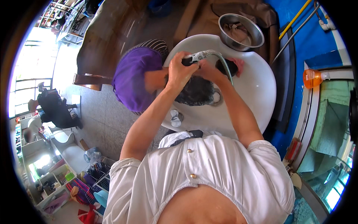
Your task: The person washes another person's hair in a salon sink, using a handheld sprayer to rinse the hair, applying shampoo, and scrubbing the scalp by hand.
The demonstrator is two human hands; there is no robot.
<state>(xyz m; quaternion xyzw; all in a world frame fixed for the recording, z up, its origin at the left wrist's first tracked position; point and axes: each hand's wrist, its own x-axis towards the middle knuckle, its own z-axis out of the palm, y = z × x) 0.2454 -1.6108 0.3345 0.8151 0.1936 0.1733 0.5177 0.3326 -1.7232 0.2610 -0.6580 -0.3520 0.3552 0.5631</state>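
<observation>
A person in a purple top (134, 76) bends over a white basin (257, 86), with wet dark hair (195, 91) hanging into it. My left hand (180, 72) is closed round a black and silver shower head (194, 58), just above the person's head. From it a ribbed metal hose (220, 56) curves to the right and down into the basin. My right hand (210, 71) is beside the shower head, at the far side of the hair. Its fingers are mostly hidden.
A metal bowl (223, 28) holding brownish cloth stands at the basin's far rim. Inside the basin lie a dark item with pink cloth (237, 65), a drain (216, 98) and a chrome tap (175, 118). An orange bottle (312, 78) is at right; a brown couch (100, 44) at left.
</observation>
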